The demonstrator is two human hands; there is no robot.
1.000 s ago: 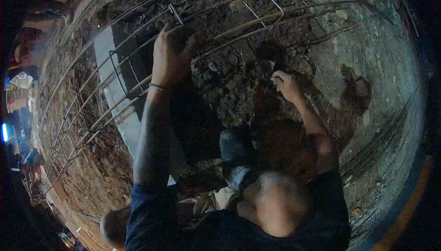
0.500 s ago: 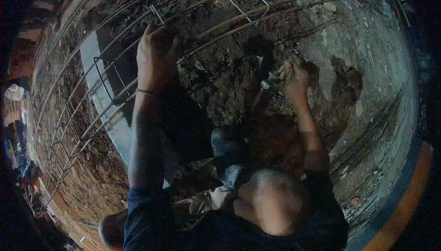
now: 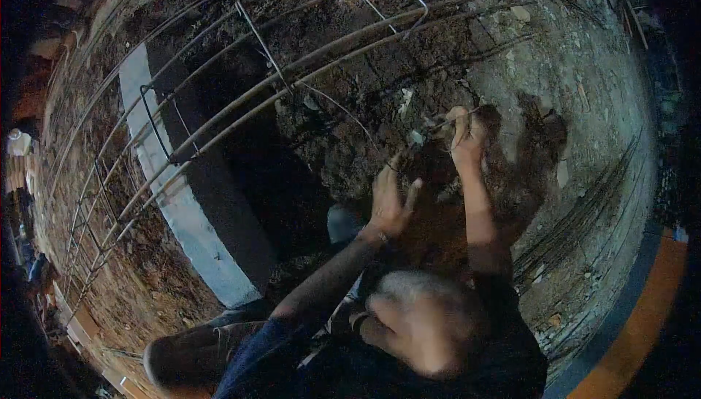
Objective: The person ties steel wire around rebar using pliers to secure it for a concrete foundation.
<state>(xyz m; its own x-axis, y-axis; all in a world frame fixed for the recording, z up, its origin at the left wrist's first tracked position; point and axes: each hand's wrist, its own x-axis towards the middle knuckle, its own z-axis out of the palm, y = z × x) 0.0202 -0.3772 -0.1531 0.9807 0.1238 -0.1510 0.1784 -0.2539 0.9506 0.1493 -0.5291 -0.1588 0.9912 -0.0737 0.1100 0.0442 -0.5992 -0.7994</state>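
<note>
In the head view, my left hand (image 3: pixel 393 202) is off the bars, fingers apart, near the free end of a thin wire (image 3: pixel 347 113) that hangs from a crosspiece. My right hand (image 3: pixel 467 136) is closed at the right, by a small thin object whose shape I cannot make out. Long steel bars (image 3: pixel 314 59) run diagonally above both hands, with bent stirrups (image 3: pixel 261 37) around them. Dark soil lies beneath. Whether my left fingertips touch the wire is unclear.
A pale concrete beam (image 3: pixel 171 187) edges a dark trench on the left. Loose thin rods (image 3: pixel 584 213) lie at the right, beside an orange band (image 3: pixel 642 311). A blurred head (image 3: pixel 423 319) is low in view. Another person (image 3: pixel 36 275) is at the far left.
My left hand has left the stirrup on the bars and come down right, towards my right hand. That stirrup now stands lower across the bars, with a thin wire visible. My right hand has barely moved.
</note>
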